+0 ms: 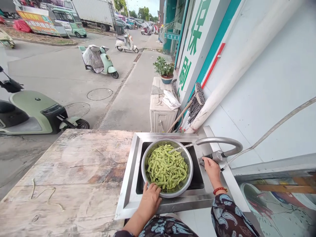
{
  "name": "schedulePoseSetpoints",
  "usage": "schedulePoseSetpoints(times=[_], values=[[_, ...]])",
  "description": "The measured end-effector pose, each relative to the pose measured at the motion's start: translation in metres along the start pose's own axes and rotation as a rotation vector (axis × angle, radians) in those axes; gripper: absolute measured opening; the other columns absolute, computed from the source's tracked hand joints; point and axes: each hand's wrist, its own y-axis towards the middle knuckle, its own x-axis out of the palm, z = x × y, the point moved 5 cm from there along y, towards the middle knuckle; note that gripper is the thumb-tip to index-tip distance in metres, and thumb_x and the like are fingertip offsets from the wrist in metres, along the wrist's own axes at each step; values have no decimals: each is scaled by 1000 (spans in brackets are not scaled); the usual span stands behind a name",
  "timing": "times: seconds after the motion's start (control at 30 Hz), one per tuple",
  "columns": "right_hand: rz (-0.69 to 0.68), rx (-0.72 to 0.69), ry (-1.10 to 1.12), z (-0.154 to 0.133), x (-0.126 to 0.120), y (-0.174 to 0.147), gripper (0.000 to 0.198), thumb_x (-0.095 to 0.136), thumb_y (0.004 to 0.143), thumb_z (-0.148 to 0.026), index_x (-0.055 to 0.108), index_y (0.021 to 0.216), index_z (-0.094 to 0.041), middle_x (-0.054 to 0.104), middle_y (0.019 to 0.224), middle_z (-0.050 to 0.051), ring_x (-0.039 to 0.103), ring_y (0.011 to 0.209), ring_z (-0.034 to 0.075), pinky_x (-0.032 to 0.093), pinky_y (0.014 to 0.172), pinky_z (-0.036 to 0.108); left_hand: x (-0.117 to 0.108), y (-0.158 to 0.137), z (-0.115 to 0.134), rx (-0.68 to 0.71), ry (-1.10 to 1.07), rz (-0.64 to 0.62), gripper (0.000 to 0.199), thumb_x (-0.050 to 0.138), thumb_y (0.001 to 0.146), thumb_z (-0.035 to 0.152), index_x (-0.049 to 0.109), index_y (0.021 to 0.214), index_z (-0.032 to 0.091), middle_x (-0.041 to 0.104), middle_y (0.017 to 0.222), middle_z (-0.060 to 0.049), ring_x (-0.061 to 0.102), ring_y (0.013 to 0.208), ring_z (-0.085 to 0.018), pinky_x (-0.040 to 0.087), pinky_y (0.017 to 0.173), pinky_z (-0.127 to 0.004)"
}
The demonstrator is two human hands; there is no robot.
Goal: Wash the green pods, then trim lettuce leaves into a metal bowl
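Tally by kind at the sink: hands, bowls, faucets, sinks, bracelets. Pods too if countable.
Hands: 2 (left hand, right hand)
Bowls: 1 (metal bowl)
Faucets: 1 (faucet)
Sinks: 1 (steel sink)
Bracelets: 1 (red bracelet)
Total: 6
The green pods overlap too much to count, so they are left out.

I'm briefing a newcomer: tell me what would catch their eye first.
Green pods heaped in a metal bowl at the sink stand out first, with water running in from the curved faucet. The left hand touches the bowl's near rim; the right hand is at the faucet's body. A green scooter stands at the picture's far left.
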Motion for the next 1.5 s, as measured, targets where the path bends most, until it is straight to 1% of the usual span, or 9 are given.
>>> schedulePoseSetpoints(times=[0.1, 0.27, 0.43, 0.6, 0.73, 0.97, 1.13, 1.27, 1.5], values=[[-76, 43, 8, 2, -1, -2, 54, 41, 86, -59, 76, 99, -21, 71, 64, 3, 65, 66, 22, 48, 67, 33, -3, -3, 2, -7, -13, -24, 30, 55, 88, 29, 64, 115, 20, 66, 121, -10, 50, 127, -29, 16, 119, -57], [-80, -11, 102, -21, 0, -3, 43, 53, 82, -54, 75, 104, -25, 77, 88, 6, 67, 88, 26, 47, 82, 38, -8, -7, 5, -15, -13, -56, 33, 56, 87, 31, 64, 117, 20, 64, 124, -10, 49, 129, -29, 15, 120, -54], [-239, 228, 817, -74, 50, -4, 40, 68, 77, -50, 73, 104, -21, 77, 93, 6, 66, 76, 17, 50, 64, 27, -12, -10, 9, 3, -10, -52, 34, 56, 86, 28, 64, 118, 19, 64, 124, -11, 50, 127, -29, 20, 119, -54], [-371, 461, 1292, -128, 100, -2, 12, 71, 80, -28, 73, 89, -20, 76, 89, 4, 67, 72, 11, 53, 61, 20, -22, -16, 11, 20, -35, 10, 35, 60, 84, 22, 64, 118, 18, 65, 122, -11, 54, 124, -29, 26, 117, -55], [-426, 482, 1370, -143, 108, 3, 8, 65, 86, -22, 72, 88, -19, 75, 89, 5, 69, 76, 11, 57, 68, 20, -28, -25, 5, 15, -85, 66, 37, 62, 82, 17, 64, 119, 17, 66, 120, -13, 56, 121, -30, 35, 113, -54], [-407, 491, 1438, -143, 96, 6, 15, 58, 91, -19, 73, 94, -16, 76, 96, 7, 71, 85, 12, 60, 76, 21, -34, -27, -20, -9, -280, 249, 31, 60, 82, 15, 67, 112, 16, 69, 115, -14, 63, 110, -29, 51, 100, -45], [-400, 451, 1474, -149, 84, 4, 15, 58, 91, -18, 73, 96, -18, 76, 100, 7, 72, 89, 12, 60, 81, 22, -56, 5, -25, -19, -493, 313, 28, 57, 85, 25, 68, 110, 19, 70, 114, -12, 66, 109, -28, 51, 98, -43], [-381, 461, 1515, -152, 78, 4, 17, 56, 92, -17, 73, 96, -18, 76, 101, 7, 71, 93, 12, 60, 85, 22, -68, 54, -7, -83, -728, 283, 30, 59, 84, 33, 68, 108, 18, 71, 111, -13, 67, 101, -26, 52, 95, -42], [-502, 546, 1707, -167, 84, -7, 15, 57, 93, -18, 71, 93, -19, 74, 90, 3, 70, 83, 10, 60, 77, 19, -82, 148, 68, -170, -1721, 99, 48, 51, 90, 58, 61, 116, 19, 67, 121, -13, 66, 107, -25, 52, 93, -41]])
